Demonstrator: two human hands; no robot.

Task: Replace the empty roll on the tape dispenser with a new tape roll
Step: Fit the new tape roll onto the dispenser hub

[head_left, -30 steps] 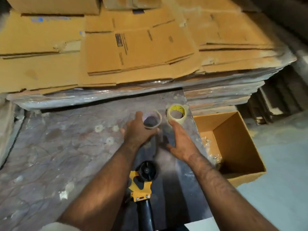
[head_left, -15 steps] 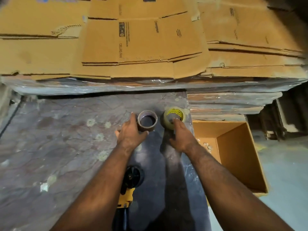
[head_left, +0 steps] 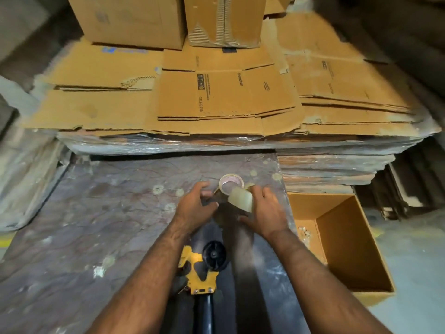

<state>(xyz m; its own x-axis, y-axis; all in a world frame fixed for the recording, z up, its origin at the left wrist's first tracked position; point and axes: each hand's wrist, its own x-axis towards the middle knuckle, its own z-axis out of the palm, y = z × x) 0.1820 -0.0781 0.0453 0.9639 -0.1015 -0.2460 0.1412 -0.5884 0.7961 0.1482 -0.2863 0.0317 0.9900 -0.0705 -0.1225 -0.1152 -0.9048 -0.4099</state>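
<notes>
A yellow tape dispenser [head_left: 201, 273] with a black hub and black handle lies on the worn table [head_left: 96, 225], close to me between my forearms. The empty cardboard core [head_left: 231, 182] sits on the table beyond my hands. My left hand [head_left: 195, 209] hovers just left of the core, fingers apart and holding nothing. My right hand [head_left: 266, 213] grips the new clear tape roll [head_left: 240, 200], tipped on its side and raised just in front of the core.
An open cardboard box [head_left: 349, 237] stands below the table's right edge. Flattened cartons [head_left: 216, 97] on wrapped stacks run along the table's far side, with closed boxes [head_left: 134, 18] on top. The floor [head_left: 414, 273] shows at the right.
My right hand has picked up the new roll and tipped it toward me. My left hand has let go of the empty core and drawn back. The view has tilted up.
</notes>
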